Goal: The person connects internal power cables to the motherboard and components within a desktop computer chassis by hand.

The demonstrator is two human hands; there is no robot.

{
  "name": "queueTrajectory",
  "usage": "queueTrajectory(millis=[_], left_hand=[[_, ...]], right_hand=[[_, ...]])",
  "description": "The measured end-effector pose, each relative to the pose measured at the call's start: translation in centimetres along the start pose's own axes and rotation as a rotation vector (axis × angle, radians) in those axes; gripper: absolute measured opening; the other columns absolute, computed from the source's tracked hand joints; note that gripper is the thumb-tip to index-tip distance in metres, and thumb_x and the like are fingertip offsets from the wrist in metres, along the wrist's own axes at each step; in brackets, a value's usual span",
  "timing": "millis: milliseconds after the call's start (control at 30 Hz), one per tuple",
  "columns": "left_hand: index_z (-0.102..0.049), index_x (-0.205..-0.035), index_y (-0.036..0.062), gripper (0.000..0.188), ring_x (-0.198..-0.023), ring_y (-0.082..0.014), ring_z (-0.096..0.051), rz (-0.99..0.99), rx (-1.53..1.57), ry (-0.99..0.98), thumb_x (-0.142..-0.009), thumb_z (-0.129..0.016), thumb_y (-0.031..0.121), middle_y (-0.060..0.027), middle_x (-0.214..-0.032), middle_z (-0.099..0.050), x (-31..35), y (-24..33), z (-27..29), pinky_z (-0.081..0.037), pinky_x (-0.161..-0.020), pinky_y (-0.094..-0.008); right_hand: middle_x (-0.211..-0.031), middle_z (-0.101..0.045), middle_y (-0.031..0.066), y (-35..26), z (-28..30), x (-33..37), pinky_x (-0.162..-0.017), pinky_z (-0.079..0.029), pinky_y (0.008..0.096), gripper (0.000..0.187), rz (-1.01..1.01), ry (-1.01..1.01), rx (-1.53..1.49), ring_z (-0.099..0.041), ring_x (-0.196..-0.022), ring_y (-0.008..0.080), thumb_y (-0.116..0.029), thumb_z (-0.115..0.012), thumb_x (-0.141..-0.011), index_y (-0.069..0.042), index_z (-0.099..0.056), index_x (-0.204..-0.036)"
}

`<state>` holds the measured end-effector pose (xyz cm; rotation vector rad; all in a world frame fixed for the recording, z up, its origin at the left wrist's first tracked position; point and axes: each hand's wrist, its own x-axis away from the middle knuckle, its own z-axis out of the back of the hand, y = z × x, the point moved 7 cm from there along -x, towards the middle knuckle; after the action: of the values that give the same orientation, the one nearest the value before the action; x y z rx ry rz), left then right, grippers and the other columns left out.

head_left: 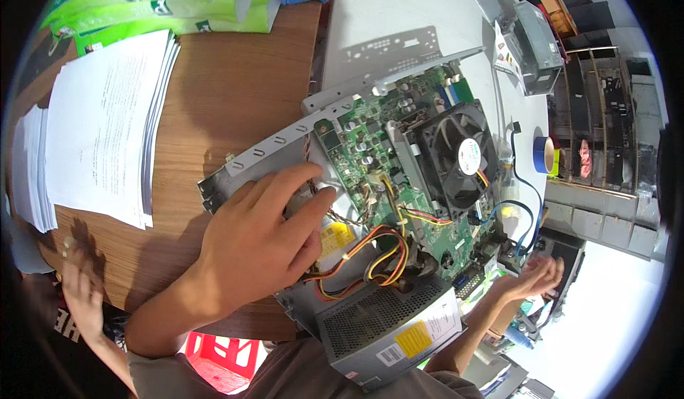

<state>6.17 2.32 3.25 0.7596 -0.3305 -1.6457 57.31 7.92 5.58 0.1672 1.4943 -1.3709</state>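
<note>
An opened computer case [291, 134] lies in front of me, partly over the wooden table's edge. Inside it is a green motherboard [456, 246] with a black cooling fan [456, 158] on top. Toward me sits a grey power supply [388, 328], from which red, yellow and black wires [399, 246] run to the board. My left hand [249, 235] reaches over the case's left part, fingers bent around a thin twisted cable [311, 158]; its fingertips partly hide the cable. Off the case's right side, my right hand [531, 281] is raised, fingers loosely curled and apart, holding nothing visible.
Stacks of printed paper [107, 128] lie on the wooden table [214, 78], below a green plastic bag [171, 3]. Another person's hand [82, 285] rests at the table's left edge. Farther right are a blue tape roll [543, 154], a grey metal box [538, 50] and shelves [598, 114].
</note>
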Motion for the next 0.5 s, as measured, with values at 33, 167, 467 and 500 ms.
queueTrajectory(millis=[33, 167, 467, 500], left_hand=[[-0.071, -0.114, 0.0098, 0.044, -0.081, -0.0253, -0.065, 0.005, 0.000, 0.002, -0.072, -0.070, 0.001, -0.0087, -0.125, -0.062, -0.1, 0.2, 0.2, -0.055, -0.071, -0.0385], [-0.072, -0.124, 0.0190, 0.055, -0.086, -0.0258, -0.065, 0.032, -0.018, -0.101, -0.072, -0.072, 0.002, -0.0088, -0.127, -0.060, -0.8, 0.8, 0.2, -0.055, -0.073, -0.0392], [-0.071, -0.131, 0.0351, 0.064, -0.104, -0.0301, -0.063, -0.017, -0.189, -0.301, -0.074, -0.072, 0.006, -0.0106, -0.129, -0.056, -0.8, 1.3, -1.1, -0.051, -0.083, -0.0422], [-0.072, -0.130, 0.0345, 0.062, -0.103, -0.0301, -0.063, -0.011, -0.167, -0.293, -0.075, -0.072, 0.006, -0.0105, -0.129, -0.056, -0.9, 1.4, -1.1, -0.052, -0.082, -0.0420]], right_hand=[[-0.099, -0.061, 0.0067, 2.0, 0.3, 0.8, -0.071, -0.045, 0.0310, 0.029, 0.017, -0.043, 0.053, -0.054, -0.085, 0.0150, -0.009, -0.059, -0.101, 0.003, -0.055, -0.128], [-0.107, -0.058, 0.0099, 4.0, -1.3, 3.2, -0.079, -0.048, 0.0336, 0.036, -0.144, -0.094, -0.060, -0.055, -0.095, 0.0161, -0.023, -0.059, -0.102, -0.002, -0.055, -0.131], [-0.073, -0.055, 0.0047, 4.6, -2.4, 3.2, -0.060, -0.038, 0.0249, 0.030, -0.314, -0.058, -0.094, -0.051, -0.066, 0.0103, -0.021, -0.056, -0.105, -0.002, -0.054, -0.127], [-0.073, -0.055, 0.0046, 5.1, -2.3, 3.1, -0.060, -0.038, 0.0248, 0.029, -0.303, -0.068, -0.103, -0.051, -0.066, 0.0101, -0.021, -0.056, -0.105, -0.002, -0.054, -0.127]])
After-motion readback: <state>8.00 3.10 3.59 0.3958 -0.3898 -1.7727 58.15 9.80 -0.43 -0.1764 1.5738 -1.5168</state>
